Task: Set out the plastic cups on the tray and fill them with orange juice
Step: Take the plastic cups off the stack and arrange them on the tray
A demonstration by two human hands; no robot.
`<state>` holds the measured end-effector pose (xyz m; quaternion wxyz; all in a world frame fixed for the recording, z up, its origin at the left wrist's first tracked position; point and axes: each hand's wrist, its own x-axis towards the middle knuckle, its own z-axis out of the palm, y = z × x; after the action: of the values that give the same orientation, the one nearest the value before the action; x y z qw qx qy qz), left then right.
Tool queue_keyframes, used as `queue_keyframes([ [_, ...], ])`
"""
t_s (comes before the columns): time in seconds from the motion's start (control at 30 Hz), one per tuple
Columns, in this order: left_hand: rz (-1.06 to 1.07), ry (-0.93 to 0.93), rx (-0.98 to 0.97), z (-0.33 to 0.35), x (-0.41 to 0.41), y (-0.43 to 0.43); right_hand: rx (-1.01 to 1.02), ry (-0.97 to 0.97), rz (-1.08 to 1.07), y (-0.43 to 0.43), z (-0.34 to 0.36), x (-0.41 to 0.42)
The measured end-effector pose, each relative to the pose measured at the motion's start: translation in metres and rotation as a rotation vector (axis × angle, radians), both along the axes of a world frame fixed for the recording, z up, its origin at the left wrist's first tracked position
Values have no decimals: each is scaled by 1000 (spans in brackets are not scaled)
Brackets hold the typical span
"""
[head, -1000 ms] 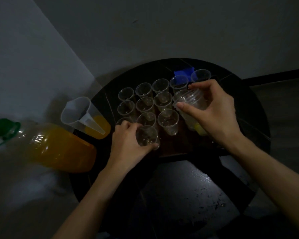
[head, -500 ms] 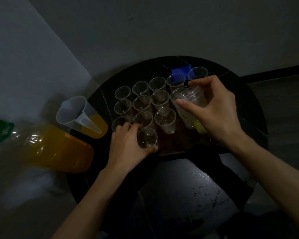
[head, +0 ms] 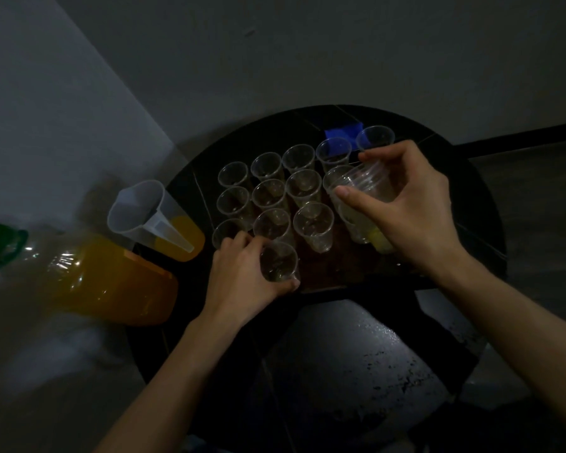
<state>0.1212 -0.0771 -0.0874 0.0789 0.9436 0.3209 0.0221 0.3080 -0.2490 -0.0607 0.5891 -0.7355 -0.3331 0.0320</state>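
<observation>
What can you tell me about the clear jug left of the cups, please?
The jug is translucent plastic, with a spout on its far-left rim and a handle facing the camera. Orange juice covers its bottom. It stands at the table's left edge, between the juice bottle and cups; neither left hand nor right hand touches it.

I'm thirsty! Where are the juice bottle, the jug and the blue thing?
juice bottle (head: pixel 111 282): head view, orange belly.
jug (head: pixel 134 207): head view, inner wall.
blue thing (head: pixel 343 130): head view, bare middle.
</observation>
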Motion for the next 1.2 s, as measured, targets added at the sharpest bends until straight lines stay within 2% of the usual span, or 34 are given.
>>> queue_keyframes([
  [0.47, 5, -11, -53, 1, -1, 3, 2, -8, 1, 0, 2, -1],
  [0.53, 41, -123, -126, 3, -4, 5, 6, -2, -1, 0, 2, -1],
  [0.67, 135, -499, -363, 28, 2, 11, -4, 25, 38, 1, 1, -3],
  [0.73, 110, -587, -434, 50, 12, 15, 0, 31, 82, 3, 2, -5],
  [0.8, 32, -561, -513, 73, 24, 16, 21, 48, 149, 4, 2, -8],
  [0.93, -94, -307, -652, 106, 52, 1, 3, 52, 302, 4, 5, -12],
  [1.03, -221, -193, -626, 114, 69, -15, -6, 27, 342, 1, 6, -14],
  [1.1, -233, -137, -580, 115, 76, -18, -3, 32, 344, -1, 5, -14],
  [1.2, -205, -52, -641, 117, 81, -22, 8, 33, 327, -4, 4, -13],
])
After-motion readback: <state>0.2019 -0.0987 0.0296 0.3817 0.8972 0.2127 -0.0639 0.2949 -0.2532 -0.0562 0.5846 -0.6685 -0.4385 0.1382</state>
